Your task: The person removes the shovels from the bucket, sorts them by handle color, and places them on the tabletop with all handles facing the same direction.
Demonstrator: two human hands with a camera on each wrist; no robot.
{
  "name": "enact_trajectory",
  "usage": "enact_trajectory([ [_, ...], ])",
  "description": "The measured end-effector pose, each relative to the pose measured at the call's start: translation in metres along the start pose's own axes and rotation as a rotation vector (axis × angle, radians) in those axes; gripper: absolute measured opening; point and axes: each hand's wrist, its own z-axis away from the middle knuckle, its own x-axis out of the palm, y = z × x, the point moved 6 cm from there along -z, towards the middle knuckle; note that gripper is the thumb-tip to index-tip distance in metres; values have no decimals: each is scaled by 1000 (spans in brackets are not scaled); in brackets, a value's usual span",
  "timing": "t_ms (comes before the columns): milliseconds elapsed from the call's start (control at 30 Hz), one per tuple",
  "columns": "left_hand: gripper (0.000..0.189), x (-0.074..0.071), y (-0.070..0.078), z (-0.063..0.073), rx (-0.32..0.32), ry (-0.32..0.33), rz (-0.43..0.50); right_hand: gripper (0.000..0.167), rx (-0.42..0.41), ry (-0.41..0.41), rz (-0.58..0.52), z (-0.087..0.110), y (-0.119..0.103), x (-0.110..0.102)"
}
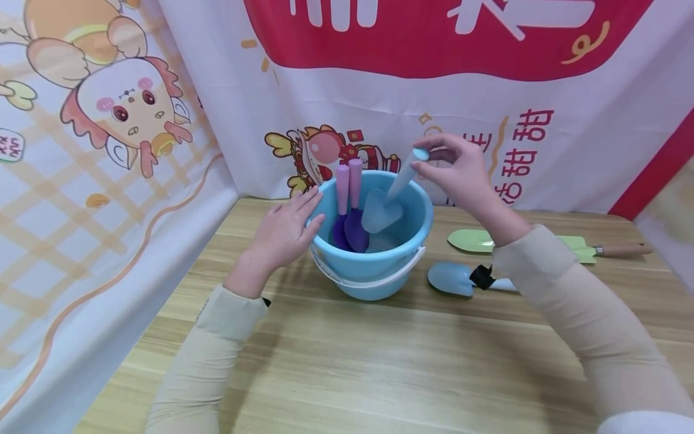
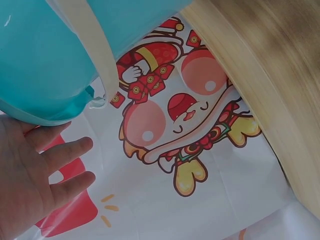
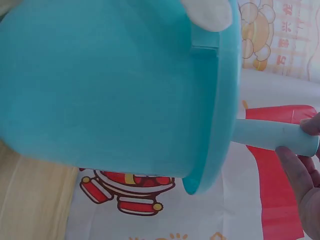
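Observation:
A light blue bucket (image 1: 374, 268) with a white handle (image 1: 347, 282) stands upright on the table. My left hand (image 1: 284, 232) rests on its left rim with fingers extended, and the left wrist view shows those fingers (image 2: 65, 155) spread beside the rim. By the handle's end, my right hand (image 1: 458, 175) pinches a pale blue toy shovel (image 1: 381, 212), which slants with its blade down inside the bucket. In the right wrist view, the shovel's handle (image 3: 270, 134) sticks out past the rim. Two purple tools (image 1: 356, 232) with pink handles lean inside at the left; their lower ends are partly hidden.
Right of the bucket lies a blue shovel (image 1: 451, 278), its handle partly covered by my right sleeve. Behind it is a green trowel (image 1: 472, 241) with a wooden handle, crossed by my right arm. A printed cloth (image 1: 217, 90) hangs at the table's back and left.

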Motion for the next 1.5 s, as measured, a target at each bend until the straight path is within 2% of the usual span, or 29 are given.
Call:
enact_trajectory([
  [300,63,-1,0,0,1,1,-7,36,53,47,-88,7,-5,-15],
  [567,64,-1,0,0,6,5,-8,39,150,110,-196,18,-6,-34],
  [933,64,1,-1,1,4,6,-7,33,126,178,-467,27,-10,-61],
  [1200,64,1,-1,0,3,4,-9,35,146,217,-581,38,-12,-80],
  [1500,65,2,-2,0,1,4,3,35,184,313,-677,50,-8,-105],
])
